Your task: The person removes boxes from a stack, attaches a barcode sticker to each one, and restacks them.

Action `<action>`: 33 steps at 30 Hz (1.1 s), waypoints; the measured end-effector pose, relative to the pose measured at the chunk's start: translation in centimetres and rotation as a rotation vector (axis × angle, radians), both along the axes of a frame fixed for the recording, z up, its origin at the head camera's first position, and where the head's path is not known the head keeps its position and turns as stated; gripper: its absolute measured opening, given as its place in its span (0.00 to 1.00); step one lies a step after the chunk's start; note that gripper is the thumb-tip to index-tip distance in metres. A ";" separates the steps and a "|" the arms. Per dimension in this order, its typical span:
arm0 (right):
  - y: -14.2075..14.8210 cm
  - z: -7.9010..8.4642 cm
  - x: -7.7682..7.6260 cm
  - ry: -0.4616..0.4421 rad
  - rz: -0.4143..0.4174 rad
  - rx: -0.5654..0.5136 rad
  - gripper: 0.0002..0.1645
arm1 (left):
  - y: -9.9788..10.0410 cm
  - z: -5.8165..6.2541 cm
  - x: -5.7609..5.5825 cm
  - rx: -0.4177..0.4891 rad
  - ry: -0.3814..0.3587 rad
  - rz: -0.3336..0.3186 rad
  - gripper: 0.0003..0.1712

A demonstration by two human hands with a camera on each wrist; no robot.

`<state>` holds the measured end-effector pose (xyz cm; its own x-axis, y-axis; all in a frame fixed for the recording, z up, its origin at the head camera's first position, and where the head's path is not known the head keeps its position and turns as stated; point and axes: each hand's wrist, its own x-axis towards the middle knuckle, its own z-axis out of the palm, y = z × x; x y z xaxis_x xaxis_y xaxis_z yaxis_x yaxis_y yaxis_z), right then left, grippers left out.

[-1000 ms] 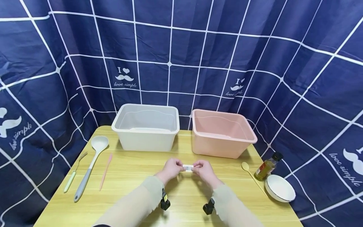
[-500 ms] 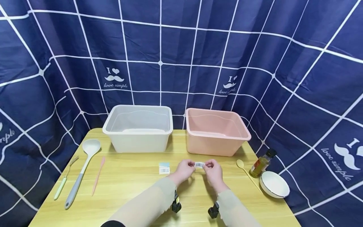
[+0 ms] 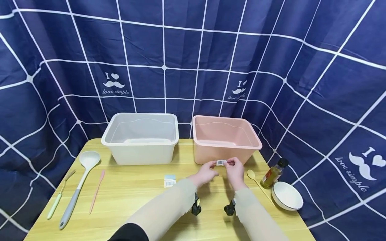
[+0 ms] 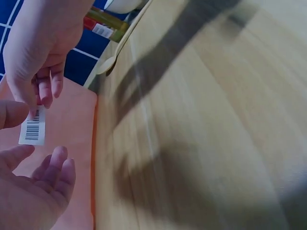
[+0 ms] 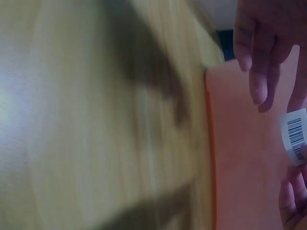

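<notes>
A small white barcode sticker [image 3: 221,162] is stretched between my two hands, close in front of the pink bin [image 3: 223,154]. My left hand [image 3: 206,173] pinches its left end, the other fingers hanging loosely below. At the right end, my right hand [image 3: 235,170] grips it between thumb and fingertips. In the left wrist view the sticker [image 4: 32,130] shows its printed bars, with the pink front wall behind. The right wrist view has the sticker [image 5: 295,136] slightly bent. Left of my hands, a blue and white label piece [image 3: 169,181] with a barcode lies on the table.
A white bin [image 3: 143,154] stands beside the pink one. On the left lie a ladle [image 3: 78,187], a small fork [image 3: 60,195] and a pink stick-like utensil [image 3: 97,191]. To the right are a wooden spoon [image 3: 260,185], an oil bottle [image 3: 272,175] and a white bowl [image 3: 287,196].
Both hands have carried the sticker right and forward to the pink bin's front. The label piece on the table, out of sight at first, has come into view. The head view has swung right.
</notes>
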<state>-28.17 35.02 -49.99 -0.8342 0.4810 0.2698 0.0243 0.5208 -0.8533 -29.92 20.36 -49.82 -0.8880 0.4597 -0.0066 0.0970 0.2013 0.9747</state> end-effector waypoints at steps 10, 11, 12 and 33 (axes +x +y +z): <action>0.6 0.3 -1.4 0.006 -0.095 -0.014 0.09 | 1.1 0.7 -0.8 -0.005 -0.015 -0.012 0.38; 0.6 0.4 -1.6 0.014 -0.104 -0.008 0.10 | 1.1 0.7 -0.8 0.002 -0.024 -0.014 0.38; 0.7 0.4 -1.7 0.021 -0.107 -0.002 0.10 | 1.1 0.7 -0.8 0.010 -0.033 -0.017 0.38; 0.9 0.3 -3.3 0.030 -0.128 -0.007 0.09 | 2.3 0.7 -1.1 0.069 -0.121 -0.022 0.41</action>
